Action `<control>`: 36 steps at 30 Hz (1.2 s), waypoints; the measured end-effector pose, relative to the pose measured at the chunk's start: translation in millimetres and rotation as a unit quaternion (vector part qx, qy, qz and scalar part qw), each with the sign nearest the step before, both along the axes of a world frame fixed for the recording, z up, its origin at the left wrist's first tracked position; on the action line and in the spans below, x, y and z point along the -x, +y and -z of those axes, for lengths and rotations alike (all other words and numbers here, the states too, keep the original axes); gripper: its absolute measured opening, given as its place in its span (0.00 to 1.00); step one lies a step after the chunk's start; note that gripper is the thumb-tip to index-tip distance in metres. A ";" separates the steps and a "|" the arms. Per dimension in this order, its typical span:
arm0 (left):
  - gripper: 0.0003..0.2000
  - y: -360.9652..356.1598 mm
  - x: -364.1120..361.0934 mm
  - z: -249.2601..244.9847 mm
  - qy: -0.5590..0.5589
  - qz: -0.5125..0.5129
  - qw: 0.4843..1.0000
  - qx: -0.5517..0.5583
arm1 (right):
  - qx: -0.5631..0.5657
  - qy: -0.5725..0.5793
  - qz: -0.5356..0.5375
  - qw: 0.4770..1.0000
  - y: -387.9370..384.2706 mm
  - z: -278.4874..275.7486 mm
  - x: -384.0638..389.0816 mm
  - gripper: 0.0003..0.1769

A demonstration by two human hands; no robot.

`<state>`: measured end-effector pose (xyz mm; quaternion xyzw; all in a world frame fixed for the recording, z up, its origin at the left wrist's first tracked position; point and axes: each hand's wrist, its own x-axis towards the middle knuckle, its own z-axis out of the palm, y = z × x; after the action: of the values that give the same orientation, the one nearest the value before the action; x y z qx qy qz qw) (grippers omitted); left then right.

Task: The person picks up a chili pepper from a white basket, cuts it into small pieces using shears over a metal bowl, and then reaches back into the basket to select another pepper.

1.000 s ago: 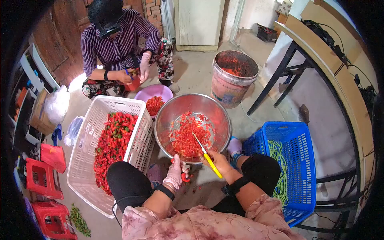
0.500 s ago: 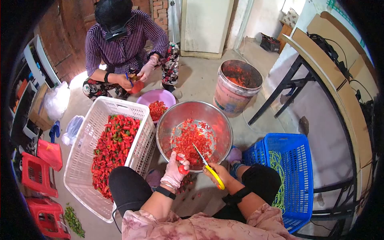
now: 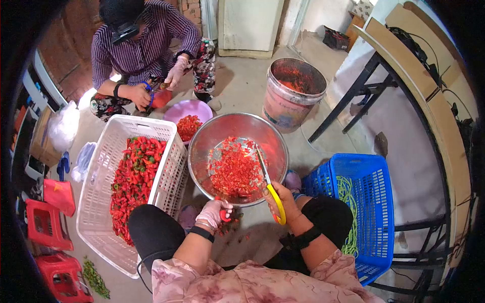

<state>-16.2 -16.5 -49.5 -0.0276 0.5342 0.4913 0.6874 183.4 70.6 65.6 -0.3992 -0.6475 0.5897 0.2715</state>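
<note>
A clear-gloved left hand, my left hand (image 3: pixel 214 212), is closed around a red pepper (image 3: pixel 224 216) at the near rim of a steel bowl (image 3: pixel 200 146). Chopped red pepper (image 3: pixel 232 171) covers much of the bowl's bottom. My right hand (image 3: pixel 288 202), which is bare, grips yellow-handled scissors (image 3: pixel 275 198) at the bowl's right near rim. Their blades point away from me over the bowl. To the left stands a white plastic crate (image 3: pixel 108 136) holding many whole red peppers (image 3: pixel 136 177), some with green stems.
Opposite, a person (image 3: pixel 146 50) squats with blue-handled scissors (image 3: pixel 147 91) by a purple basin (image 3: pixel 202 109) of chopped pepper. A stained bucket (image 3: pixel 288 103) stands behind the bowl. On my right sits a blue crate (image 3: pixel 376 217) with green cord. Red stools (image 3: pixel 48 224) stand far left.
My view has shifted slightly. Relative to the bowl, my left hand with the pepper has drawn back towards me, and the scissors have moved right and farther forward.
</note>
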 end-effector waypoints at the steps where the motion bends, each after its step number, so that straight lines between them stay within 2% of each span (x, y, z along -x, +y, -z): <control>1: 0.04 -0.8 -2.2 1.7 0.031 0.073 0.997 0.019 | 0.003 0.001 0.002 1.000 0.2 -7.0 -1.0 0.12; 4: 0.02 2.6 -13.8 -22.2 0.081 0.133 0.987 0.030 | 0.006 0.001 -0.003 1.000 3.0 -24.0 -6.7 0.13; 5: 0.01 6.3 -16.2 -23.4 0.103 0.156 0.982 0.021 | -0.028 0.000 -0.016 0.999 3.5 -30.3 -7.4 0.15; 6: 0.01 10.1 -13.9 -19.7 0.107 0.136 0.985 -0.009 | -0.063 -0.002 -0.030 0.998 3.5 -35.1 -8.2 0.16; 7: 0.04 18.0 -13.9 -18.4 0.122 0.080 0.989 0.012 | -0.060 -0.003 -0.029 0.998 2.3 -39.3 -9.0 0.16; 9: 0.07 38.9 -4.1 44.4 0.218 0.063 0.972 -0.066 | -0.059 0.018 -0.028 0.998 1.7 -41.6 -11.7 0.18; 10: 0.07 47.6 -2.1 58.1 0.216 0.067 0.972 -0.063 | -0.026 0.073 -0.018 0.997 0.4 -37.1 -11.6 0.21; 12: 0.11 68.2 -0.2 60.9 0.440 0.137 0.885 -0.070 | -0.024 0.059 -0.021 0.998 2.8 -40.9 -16.2 0.19; 13: 0.11 76.6 -1.1 62.7 0.438 0.142 0.885 -0.067 | -0.027 0.046 -0.028 0.998 3.9 -43.8 -17.7 0.18; 14: 0.13 87.5 -8.3 40.3 0.499 0.273 0.822 -0.015 | 0.000 0.069 -0.020 0.997 4.1 -43.7 -18.4 0.19; 15: 0.15 97.1 -16.1 29.9 0.546 0.398 0.737 0.034 | 0.003 0.066 -0.015 0.998 5.3 -43.8 -19.8 0.19; 16: 0.12 102.3 -22.6 38.2 0.543 0.442 0.712 0.056 | 0.038 0.088 0.003 0.995 6.5 -43.9 -20.9 0.20; 17: 0.12 106.3 -27.6 51.0 0.538 0.448 0.712 0.055 | 0.073 0.108 0.022 0.991 7.2 -42.8 -21.7 0.20; 19: 0.11 111.9 -36.6 75.3 0.552 0.540 0.634 0.049 | 0.109 0.108 0.036 0.987 9.9 -38.4 -23.9 0.20; 20: 0.13 114.5 -40.8 78.7 0.536 0.559 0.631 0.031 | 0.141 0.112 0.044 0.983 11.6 -36.3 -24.5 0.20; 24: 0.13 117.2 -44.5 99.7 0.539 0.541 0.645 0.017 | 0.146 0.082 0.044 0.985 13.5 -28.8 -25.9 0.20; 27: 0.12 125.6 -43.6 97.2 0.547 0.632 0.545 0.060 | 0.179 0.083 0.052 0.979 15.7 -24.2 -24.9 0.20; 28: 0.11 128.2 -43.6 93.5 0.544 0.648 0.529 0.061 | 0.172 0.045 0.041 0.983 17.4 -30.3 -24.3 0.20; 29: 0.11 131.1 -43.4 93.0 0.545 0.645 0.532 0.061 | 0.164 0.006 0.031 0.986 18.7 -32.9 -23.5 0.20; 36: 0.11 128.8 -45.5 105.2 0.557 0.674 0.482 0.045 | 0.193 0.031 0.036 0.980 15.2 -25.6 -19.7 0.21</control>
<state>29.3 112.3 -154.7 0.5900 0.6813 -0.2354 0.3637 203.1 85.7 91.2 -0.4484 -0.4979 0.7057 0.2304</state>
